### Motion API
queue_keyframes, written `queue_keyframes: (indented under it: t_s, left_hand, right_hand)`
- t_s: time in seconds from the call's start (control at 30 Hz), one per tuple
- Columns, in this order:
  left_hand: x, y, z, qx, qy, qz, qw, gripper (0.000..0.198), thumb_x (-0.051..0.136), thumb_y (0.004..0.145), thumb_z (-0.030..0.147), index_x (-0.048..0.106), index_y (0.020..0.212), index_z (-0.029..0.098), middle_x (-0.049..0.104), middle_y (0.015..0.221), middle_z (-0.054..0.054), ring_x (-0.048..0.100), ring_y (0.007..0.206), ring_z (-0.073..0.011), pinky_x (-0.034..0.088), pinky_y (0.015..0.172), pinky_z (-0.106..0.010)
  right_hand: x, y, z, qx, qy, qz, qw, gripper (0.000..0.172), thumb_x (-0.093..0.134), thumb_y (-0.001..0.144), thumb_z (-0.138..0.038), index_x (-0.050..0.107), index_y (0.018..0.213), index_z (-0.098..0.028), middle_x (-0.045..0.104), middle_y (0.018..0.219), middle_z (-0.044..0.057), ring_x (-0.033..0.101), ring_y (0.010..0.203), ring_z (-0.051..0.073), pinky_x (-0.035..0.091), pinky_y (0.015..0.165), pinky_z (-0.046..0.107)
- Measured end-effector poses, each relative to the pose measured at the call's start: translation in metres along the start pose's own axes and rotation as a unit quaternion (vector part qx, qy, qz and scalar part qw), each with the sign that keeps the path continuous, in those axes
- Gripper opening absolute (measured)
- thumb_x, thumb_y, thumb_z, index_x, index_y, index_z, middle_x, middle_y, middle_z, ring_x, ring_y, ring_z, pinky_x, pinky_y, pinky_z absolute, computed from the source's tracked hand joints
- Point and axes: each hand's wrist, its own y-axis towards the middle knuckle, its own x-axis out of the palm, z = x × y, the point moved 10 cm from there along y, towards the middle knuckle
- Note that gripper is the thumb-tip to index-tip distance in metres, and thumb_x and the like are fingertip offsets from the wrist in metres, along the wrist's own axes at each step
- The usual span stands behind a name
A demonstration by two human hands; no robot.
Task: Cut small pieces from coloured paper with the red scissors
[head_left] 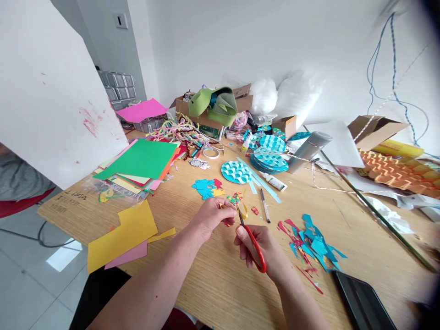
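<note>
The red-handled scissors (255, 244) are in your right hand (270, 242), blades pointing away from you, their tips just beside your left fingertips. For a neat snip, keep the right wrist steady, turn the paper rather than the blades, and hold the left thumb clear of the cutting line. Your right fingers are curled round the handles, a firm hold. Your left hand (216, 216) is narrowed to a near pinch at the blade tips; how tightly it closes, and on what, I cannot tell. A small yellow paper piece (245, 211) shows right by the blades, perhaps the bit being trimmed. Just beyond your left fingertips lie tiny coloured paper cut-outs (235, 198) and, a little left of these, blue paper shapes (204, 189). Ahead of your right hand is a pen (264, 206); to its right, blue paper scraps (318, 245). Left of your left hand lies a notched yellow sheet (127, 231).
</note>
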Motion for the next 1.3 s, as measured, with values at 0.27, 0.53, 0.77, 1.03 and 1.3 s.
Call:
queue_keyframes:
  t_s: [0.27, 0.53, 0.77, 1.03, 1.3]
  left_hand:
    - [0.01, -0.003, -0.005, -0.042, -0.048, -0.055, 0.996, 0.024, 0.073, 0.056, 0.03, 0.058, 0.066, 0.014, 0.058, 0.057, 0.001, 0.054, 0.053, -0.0105, 0.044, 0.057, -0.025]
    - [0.007, -0.001, -0.01, -0.053, -0.072, -0.037, 0.995, 0.023, 0.074, 0.052, 0.025, 0.06, 0.065, 0.013, 0.059, 0.057, 0.0, 0.053, 0.053, -0.0098, 0.043, 0.056, -0.024]
    - [0.004, 0.001, -0.011, -0.043, -0.07, -0.03, 0.996, 0.02, 0.073, 0.053, 0.025, 0.061, 0.061, 0.012, 0.058, 0.056, -0.001, 0.052, 0.053, -0.0092, 0.042, 0.057, -0.024]
    - [0.003, 0.0, -0.005, -0.018, -0.034, -0.015, 0.999, 0.02, 0.071, 0.055, 0.027, 0.061, 0.062, 0.011, 0.057, 0.056, 0.0, 0.052, 0.053, -0.0096, 0.042, 0.057, -0.025]
    - [0.002, 0.0, -0.005, -0.009, -0.006, -0.008, 1.0, 0.018, 0.07, 0.056, 0.026, 0.06, 0.06, 0.012, 0.057, 0.053, 0.0, 0.052, 0.051, -0.01, 0.044, 0.058, -0.026]
  right_hand:
    - [-0.003, 0.001, -0.003, 0.003, 0.005, 0.024, 1.0, 0.052, 0.062, 0.073, -0.065, 0.057, 0.064, -0.014, 0.056, 0.041, -0.001, 0.049, 0.03, 0.008, 0.03, 0.031, 0.015]
    - [-0.002, 0.001, 0.004, 0.008, 0.008, 0.016, 1.0, 0.054, 0.06, 0.073, -0.068, 0.057, 0.065, -0.014, 0.056, 0.042, -0.002, 0.049, 0.03, 0.008, 0.03, 0.031, 0.015]
    - [-0.002, 0.002, 0.0, 0.009, -0.001, 0.024, 1.0, 0.053, 0.061, 0.073, -0.067, 0.057, 0.065, -0.015, 0.056, 0.042, -0.001, 0.049, 0.03, 0.008, 0.03, 0.031, 0.015]
    - [-0.001, 0.002, -0.001, 0.004, -0.002, 0.02, 1.0, 0.053, 0.061, 0.073, -0.067, 0.057, 0.066, -0.014, 0.057, 0.043, -0.001, 0.05, 0.031, 0.008, 0.03, 0.032, 0.015]
    - [-0.001, 0.002, -0.002, -0.006, -0.003, 0.017, 1.0, 0.05, 0.061, 0.075, -0.064, 0.057, 0.067, -0.015, 0.057, 0.045, -0.002, 0.051, 0.033, 0.009, 0.032, 0.034, 0.017]
